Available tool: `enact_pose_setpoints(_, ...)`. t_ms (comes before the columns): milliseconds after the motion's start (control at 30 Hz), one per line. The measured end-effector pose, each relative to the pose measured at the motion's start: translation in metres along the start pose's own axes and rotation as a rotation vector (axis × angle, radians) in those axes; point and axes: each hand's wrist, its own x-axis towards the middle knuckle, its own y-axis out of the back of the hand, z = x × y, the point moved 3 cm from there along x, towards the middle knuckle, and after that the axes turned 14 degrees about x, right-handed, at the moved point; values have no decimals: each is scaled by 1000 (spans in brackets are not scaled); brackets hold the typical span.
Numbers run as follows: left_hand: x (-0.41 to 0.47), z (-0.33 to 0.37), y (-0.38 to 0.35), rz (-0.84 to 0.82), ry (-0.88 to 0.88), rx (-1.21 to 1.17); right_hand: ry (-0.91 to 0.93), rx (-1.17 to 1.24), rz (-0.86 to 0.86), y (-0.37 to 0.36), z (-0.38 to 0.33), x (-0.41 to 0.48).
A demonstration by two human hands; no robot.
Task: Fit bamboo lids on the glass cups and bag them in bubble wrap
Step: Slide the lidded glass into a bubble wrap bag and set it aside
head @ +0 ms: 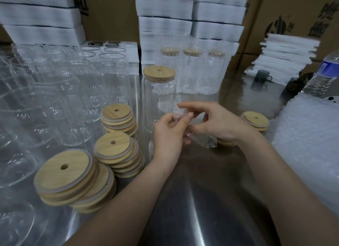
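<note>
Glass cup point(159, 98) with its bamboo lid point(159, 73) on stands just behind the left hand point(167, 133) and right hand point(220, 122), both pinching crumpled clear film point(203, 141), so 1 sloppy tug could easily tip it imo.

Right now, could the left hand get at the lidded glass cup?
Probably yes: the lidded glass cup stands just beyond the left hand, nothing between them, though its fingers pinch clear plastic.
</note>
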Motion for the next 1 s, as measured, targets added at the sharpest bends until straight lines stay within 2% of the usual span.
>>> enact_pose_setpoints(133, 0, -2, -1, -4, -18, 26, 7, 43, 69, 1, 0, 0)
enact_pose_setpoints(300, -2, -2, -3, 4, -43, 79, 81, 68, 340, 9, -2, 1)
enact_pose_setpoints(367, -3, -1, -2, 10, -55, 105, 92, 46, 318, 10, -4, 0)
enact_pose_setpoints(500, -3, 1, -1, 14, -50, 98, 15, -84, 128, 6, -7, -2)
enact_pose_setpoints(567, -4, 1, -1, 17, -53, 113, 7, -166, 137, 3, -6, -1)
enact_pose_setpoints(867, -4, 1, 1, 152, -226, 521, 281, -233, 625, 8, -19, -6)
enact_pose_setpoints(933, -4, 1, 1, 178, -223, 571, 307, -181, 675, 4, -22, -8)
enact_pose_setpoints(1000, -4, 1, 1, 199, -216, 603, 328, -20, 665, -2, -27, -7)
